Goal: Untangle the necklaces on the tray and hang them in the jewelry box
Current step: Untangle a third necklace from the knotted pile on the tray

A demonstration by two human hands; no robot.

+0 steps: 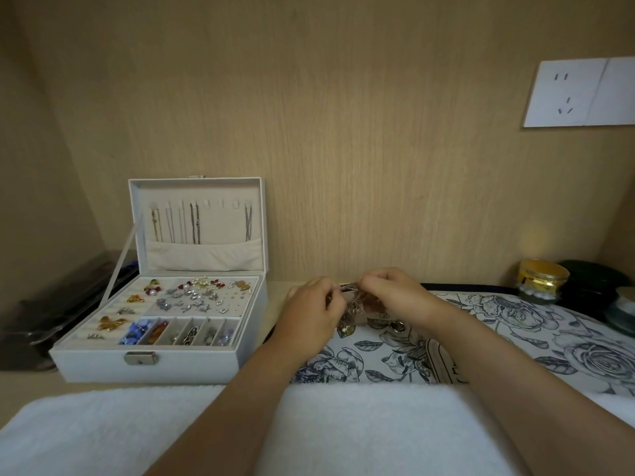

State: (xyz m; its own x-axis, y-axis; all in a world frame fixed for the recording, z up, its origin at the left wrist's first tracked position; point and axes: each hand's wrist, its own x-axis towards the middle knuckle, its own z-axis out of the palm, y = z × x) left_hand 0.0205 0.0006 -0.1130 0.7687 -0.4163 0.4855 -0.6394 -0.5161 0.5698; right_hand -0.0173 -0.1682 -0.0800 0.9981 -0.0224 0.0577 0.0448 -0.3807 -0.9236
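Both grips are narrow and closed on the same thing: the left hand (pixel 314 309) and the right hand (pixel 395 292) each pinch the tangled necklaces (pixel 357 305) with curled fingertips, just right of the frame's centre. The bundle hangs between the two hands, its lower end resting on or just above the flowered tray (pixel 515 324); a small ring pendant (pixel 398 326) lies on the tray just beside it.

Judging from this, the untangling step is in hand. Several chains (pixel 194 228) already hang from the hooks in the lid of the open jewelry box (pixel 161 365) at left of centre, and a few hooks (pixel 221 203) look free. The next move likely calls for teasing one strand loose with small pulls, not tugging the knot tighter, then carrying it leftward across the counter (pixel 273 304) to a free hook.

A white towel (pixel 137 427) fills the bottom of the frame, and a gold-banded jar (pixel 543 278) stands at far right.
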